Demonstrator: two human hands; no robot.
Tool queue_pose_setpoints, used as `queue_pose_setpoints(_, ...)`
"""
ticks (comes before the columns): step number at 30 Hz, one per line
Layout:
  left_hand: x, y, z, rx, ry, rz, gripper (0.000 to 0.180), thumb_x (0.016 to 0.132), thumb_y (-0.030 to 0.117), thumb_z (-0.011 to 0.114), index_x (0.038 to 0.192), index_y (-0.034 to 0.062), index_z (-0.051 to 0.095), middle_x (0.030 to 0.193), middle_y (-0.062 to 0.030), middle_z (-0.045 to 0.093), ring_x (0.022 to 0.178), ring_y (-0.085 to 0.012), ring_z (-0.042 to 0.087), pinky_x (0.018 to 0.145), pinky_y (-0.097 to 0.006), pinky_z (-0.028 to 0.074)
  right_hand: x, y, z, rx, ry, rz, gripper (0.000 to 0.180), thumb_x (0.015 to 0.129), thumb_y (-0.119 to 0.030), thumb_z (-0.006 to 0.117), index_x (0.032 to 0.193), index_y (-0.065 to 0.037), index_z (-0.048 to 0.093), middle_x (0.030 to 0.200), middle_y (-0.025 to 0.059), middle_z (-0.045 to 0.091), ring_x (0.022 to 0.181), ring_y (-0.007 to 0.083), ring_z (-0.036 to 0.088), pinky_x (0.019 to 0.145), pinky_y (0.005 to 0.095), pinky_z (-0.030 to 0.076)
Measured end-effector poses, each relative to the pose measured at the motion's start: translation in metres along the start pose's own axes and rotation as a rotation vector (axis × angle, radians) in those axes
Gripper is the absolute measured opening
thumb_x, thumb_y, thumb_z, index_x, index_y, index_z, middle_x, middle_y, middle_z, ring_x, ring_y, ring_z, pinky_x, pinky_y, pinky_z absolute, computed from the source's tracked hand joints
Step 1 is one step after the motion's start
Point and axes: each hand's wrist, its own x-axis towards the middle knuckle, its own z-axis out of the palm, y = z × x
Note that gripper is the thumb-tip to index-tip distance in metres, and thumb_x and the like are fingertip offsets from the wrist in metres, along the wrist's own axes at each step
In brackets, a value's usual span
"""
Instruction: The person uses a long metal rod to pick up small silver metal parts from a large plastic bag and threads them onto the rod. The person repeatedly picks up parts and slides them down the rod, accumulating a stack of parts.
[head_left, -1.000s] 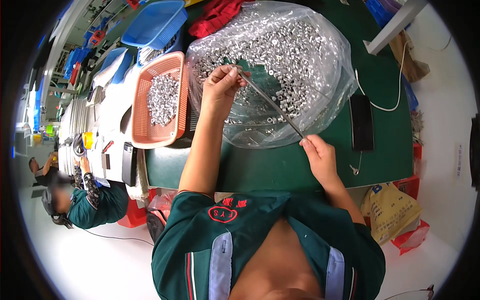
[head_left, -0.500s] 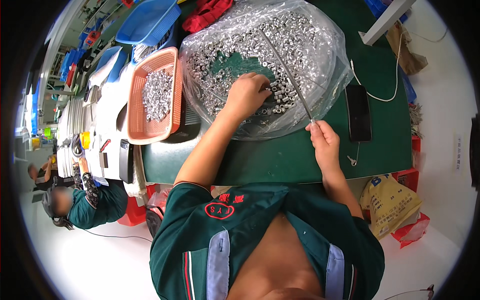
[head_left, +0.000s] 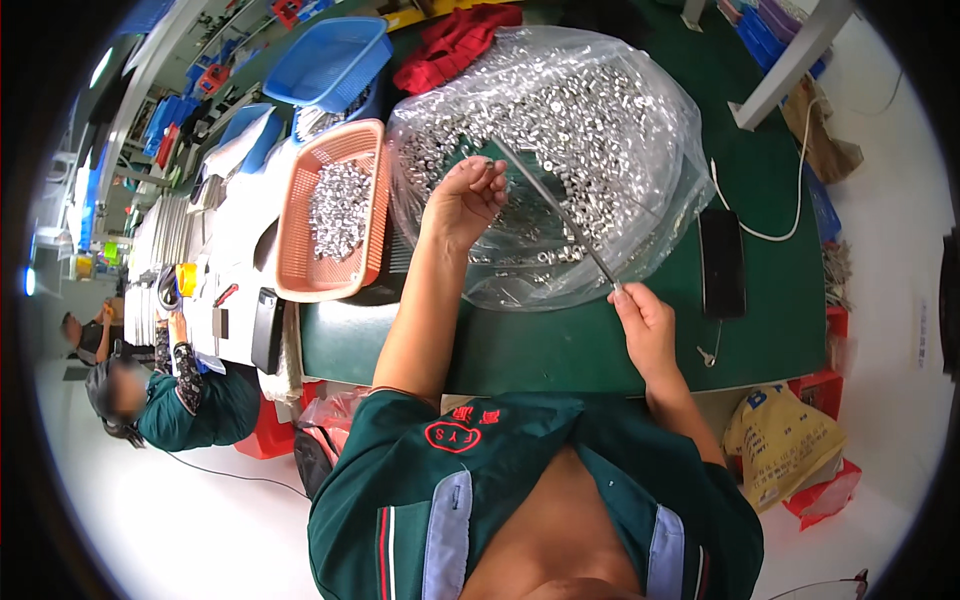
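Observation:
My right hand (head_left: 648,325) grips the near end of a thin grey metal rod (head_left: 556,212), which slants up and left across a clear plastic bag. My left hand (head_left: 466,203) is raised over the bag beside the rod's far tip. Its fingers are curled together, and whatever is between them is too small to make out. Many small silver metal sleeves (head_left: 610,150) lie spread out in the open plastic bag (head_left: 680,200), with a thinned-out patch beneath my left hand.
Left of the bag is an orange basket (head_left: 284,240) with more small metal pieces. Blue baskets (head_left: 320,62) and a red cloth (head_left: 455,45) are behind. A black phone (head_left: 722,262) and white cable (head_left: 770,238) lie right. A co-worker (head_left: 205,405) sits at far left.
My left hand has come up out of the metal sleeves, turned over, and moved to the rod's far tip. The rod stays in my right hand. The whole view has shifted slightly.

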Motion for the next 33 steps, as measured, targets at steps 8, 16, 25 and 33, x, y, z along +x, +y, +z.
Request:
queue_pose_setpoints(8,-0.002,0.012,0.003,-0.161,0.039,0.089,0.014,0.083,0.005,0.068,0.095,0.0060,0.062,0.093,-0.0175,0.068,0.083,-0.0240,0.064,0.077,-0.037,0.052,-0.001,0.002,0.002,-0.117,-0.046,-0.042,0.015,0.092,-0.014,0.060,0.085,-0.001,0.061,0.059,0.0077,0.052,0.050,0.0140,0.049,0.049,0.0284,0.038)
queue_pose_setpoints(16,-0.011,0.020,0.010,0.410,-0.063,0.402,0.010,0.083,-0.003,0.064,0.093,-0.0016,0.063,0.088,-0.0176,0.068,0.077,-0.0179,0.065,0.074,-0.027,0.052,-0.002,0.003,0.004,-0.137,-0.011,-0.093,0.013,0.090,-0.013,0.062,0.087,-0.001,0.061,0.063,0.0099,0.056,0.051,0.0190,0.052,0.050,0.0301,0.040)
queue_pose_setpoints(25,-0.019,-0.025,0.035,1.080,-0.305,-0.006,0.028,0.085,0.005,0.066,0.112,-0.0018,0.062,0.102,-0.0094,0.068,0.093,-0.0158,0.063,0.082,-0.030,0.050,-0.001,0.007,0.004,0.030,0.076,-0.024,0.015,0.093,-0.014,0.059,0.089,0.000,0.062,0.060,0.0022,0.051,0.054,0.0071,0.045,0.050,0.0249,0.037)
queue_pose_setpoints(33,0.011,-0.039,0.038,1.823,-0.459,0.576,0.023,0.078,0.003,0.065,0.100,0.0079,0.070,0.095,-0.0123,0.064,0.086,-0.0300,0.063,0.076,-0.037,0.051,-0.001,0.005,-0.002,0.155,0.066,0.153,0.017,0.094,-0.015,0.058,0.089,0.000,0.063,0.062,-0.0042,0.047,0.058,0.0026,0.039,0.052,0.0218,0.032)
